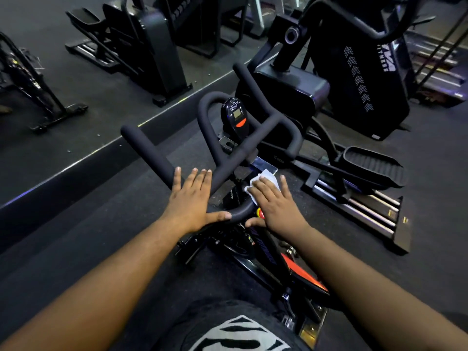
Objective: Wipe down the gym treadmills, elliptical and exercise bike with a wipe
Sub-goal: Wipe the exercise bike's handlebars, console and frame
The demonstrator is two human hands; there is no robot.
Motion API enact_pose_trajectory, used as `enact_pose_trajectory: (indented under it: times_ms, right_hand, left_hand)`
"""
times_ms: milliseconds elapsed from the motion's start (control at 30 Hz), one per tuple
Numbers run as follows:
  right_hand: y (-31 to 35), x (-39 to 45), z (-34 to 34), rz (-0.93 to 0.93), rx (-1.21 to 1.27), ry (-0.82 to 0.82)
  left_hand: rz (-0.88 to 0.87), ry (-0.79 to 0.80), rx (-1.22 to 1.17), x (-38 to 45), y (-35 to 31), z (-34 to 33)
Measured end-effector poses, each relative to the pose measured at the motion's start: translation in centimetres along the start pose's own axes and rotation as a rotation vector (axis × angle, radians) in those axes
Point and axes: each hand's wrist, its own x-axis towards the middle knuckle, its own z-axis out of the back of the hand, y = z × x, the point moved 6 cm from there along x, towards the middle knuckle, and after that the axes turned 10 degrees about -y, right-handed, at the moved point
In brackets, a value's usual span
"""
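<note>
The exercise bike's black foam handlebar (152, 150) fills the centre, with a small console (234, 115) at its front. My left hand (192, 198) lies flat on the near bend of the bar, fingers straight, thumb along the bar. My right hand (274, 201) presses a white wipe (263, 179) onto the right part of the bar, fingers spread and straight. Only the wipe's far edge shows beyond my fingertips. The bike's black and orange frame (304, 274) runs down towards me.
An elliptical (354, 79) stands just right of the bike, its pedal (372, 165) and rails close to my right hand. A mirror wall at the left reflects another elliptical (152, 46) and a bike (30, 79). Dark rubber floor (88, 211) lies to the left.
</note>
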Motion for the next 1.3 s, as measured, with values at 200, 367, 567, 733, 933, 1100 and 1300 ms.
enact_pose_trajectory:
  times_ms: [200, 367, 567, 733, 933, 1100, 1300]
  right_hand:
    - [3.8, -3.1, 0.5, 0.129, 0.083, -0.215]
    - [2.1, -0.2, 0.6, 0.133, 0.073, -0.309]
    - [2.8, 4.1, 0.7, 0.281, 0.069, -0.089]
    - [2.2, -2.5, 0.8, 0.263, 0.127, -0.262]
    - [2.4, 4.2, 1.5, 0.269, 0.041, -0.152]
    - [4.1, 0.5, 0.6, 0.202, 0.123, -0.110]
    - [6.4, 0.5, 0.5, 0.173, 0.132, -0.101]
  left_hand:
    - [0.005, -0.008, -0.008, 0.2, 0.2, -0.3]
    - [0.007, 0.022, -0.028, 0.5, 0.3, -0.5]
    - [0.000, 0.044, -0.029, 0.4, 0.3, -0.4]
    - [0.007, 0.029, -0.059, 0.4, 0.3, -0.5]
    - [-0.005, 0.029, -0.048, 0.3, 0.1, 0.1]
    - [-0.051, -0.044, 0.009, -1.1, 1.1, -0.4]
    - [-0.072, -0.026, 0.024, -2.4, 1.6, -1.0]
